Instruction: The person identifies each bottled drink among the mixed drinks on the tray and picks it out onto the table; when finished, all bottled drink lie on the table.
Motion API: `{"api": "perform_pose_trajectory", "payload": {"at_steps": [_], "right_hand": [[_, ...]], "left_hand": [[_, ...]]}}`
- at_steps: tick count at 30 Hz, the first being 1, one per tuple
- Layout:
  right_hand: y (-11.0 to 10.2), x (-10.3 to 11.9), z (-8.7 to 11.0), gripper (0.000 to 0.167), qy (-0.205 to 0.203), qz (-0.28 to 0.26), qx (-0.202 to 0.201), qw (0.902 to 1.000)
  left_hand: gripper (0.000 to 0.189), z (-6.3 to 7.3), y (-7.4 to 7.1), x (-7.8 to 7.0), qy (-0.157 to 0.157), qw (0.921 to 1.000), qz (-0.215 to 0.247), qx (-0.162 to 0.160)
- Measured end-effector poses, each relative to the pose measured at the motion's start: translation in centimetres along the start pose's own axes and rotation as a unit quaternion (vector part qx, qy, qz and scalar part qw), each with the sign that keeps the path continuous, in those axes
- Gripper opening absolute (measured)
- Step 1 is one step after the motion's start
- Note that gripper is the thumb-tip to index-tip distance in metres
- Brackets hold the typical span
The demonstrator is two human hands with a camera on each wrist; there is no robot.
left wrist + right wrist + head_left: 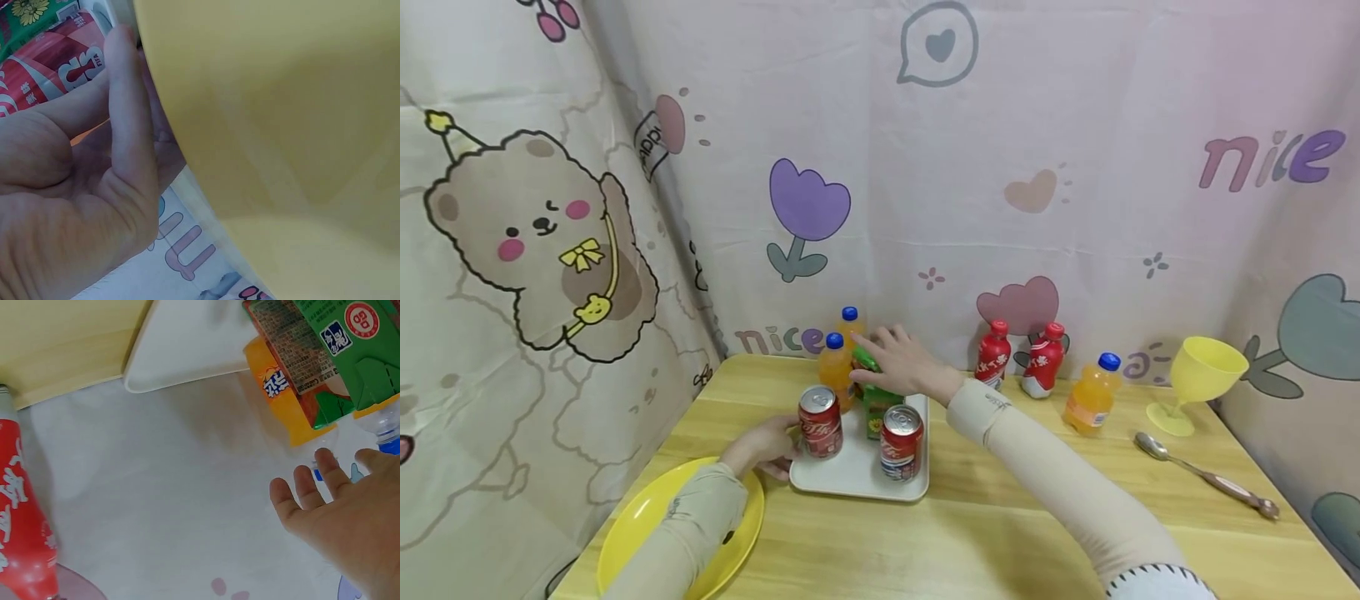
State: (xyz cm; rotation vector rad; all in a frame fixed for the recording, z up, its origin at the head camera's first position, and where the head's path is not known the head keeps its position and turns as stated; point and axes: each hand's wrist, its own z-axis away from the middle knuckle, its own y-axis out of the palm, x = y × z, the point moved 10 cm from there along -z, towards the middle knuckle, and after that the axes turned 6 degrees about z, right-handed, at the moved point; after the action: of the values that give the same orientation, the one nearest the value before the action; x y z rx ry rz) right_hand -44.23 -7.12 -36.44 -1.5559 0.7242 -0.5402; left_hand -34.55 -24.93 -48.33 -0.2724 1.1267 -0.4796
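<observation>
Closest, at the lower left of a wooden table (985, 542), lies a round yellow plate (625, 533), partly hidden under a person's cream-sleeved left forearm. Just beyond it, the left hand (765, 446) is at the left edge of a white tray (857, 482), close beside a red drink can; whether it grips the rim or only rests against it, I cannot tell. The tray sits left of the table's middle. Along its near part stand two upright red cans with silver tops, the left can (821, 425) by the hand and the right can (901, 450) near the tray's right side. Behind them is a green carton (874, 417), and the right wrist view shows a red-brown carton (297, 365) next to it. Beyond the left can stand two orange drink bottles with blue caps, a front bottle (835, 371) and a rear bottle (850, 327). The right hand (895, 362) is over the cartons, fingers spread and grasping nothing. Off to the right lie a brown-handled spoon (1213, 479), then a third orange bottle (1086, 404) and an upright yellow goblet (1206, 371). Near the back edge stand two red bottles (1043, 362), side by side. Behind everything hangs a pale cloth (1075, 83) printed with tulips, hearts and the word "nice".
</observation>
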Motion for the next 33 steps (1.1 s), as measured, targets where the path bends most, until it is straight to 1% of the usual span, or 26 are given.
{"api": "perform_pose_trajectory", "payload": {"at_steps": [5, 11, 16, 21, 28, 33], "right_hand": [[0.5, 0.4, -1.0, 0.077, -0.004, 0.012, 0.008, 0.9999], [0.8, 0.7, -2.1, 0.080, -0.003, 0.020, 0.015, 0.9997], [1.2, 0.6, -3.0, 0.081, 0.010, 0.010, 0.015, 0.9998], [1.6, 0.3, -3.5, 0.081, 0.015, -0.015, 0.010, 0.9997], [1.6, 0.1, -3.9, 0.084, 0.026, -0.020, -0.003, 0.9995], [1.2, 0.4, -4.2, 0.086, 0.033, -0.026, -0.011, 0.9990]], "left_hand": [[0.072, 0.1, 0.1, 0.0, -0.002, 1.0000, 0.003, 0.002], [0.074, 0.2, -0.1, -0.3, -0.005, 0.9999, 0.009, 0.004], [0.074, 0.1, -0.1, -0.2, -0.004, 0.9999, 0.009, 0.009], [0.075, 0.0, 0.0, 0.0, -0.007, 0.9999, 0.010, 0.011], [0.073, 0.1, 0.1, -0.1, -0.011, 0.9999, 0.008, 0.010], [0.073, 0.0, 0.0, 0.1, -0.013, 0.9999, 0.007, 0.008]]}}
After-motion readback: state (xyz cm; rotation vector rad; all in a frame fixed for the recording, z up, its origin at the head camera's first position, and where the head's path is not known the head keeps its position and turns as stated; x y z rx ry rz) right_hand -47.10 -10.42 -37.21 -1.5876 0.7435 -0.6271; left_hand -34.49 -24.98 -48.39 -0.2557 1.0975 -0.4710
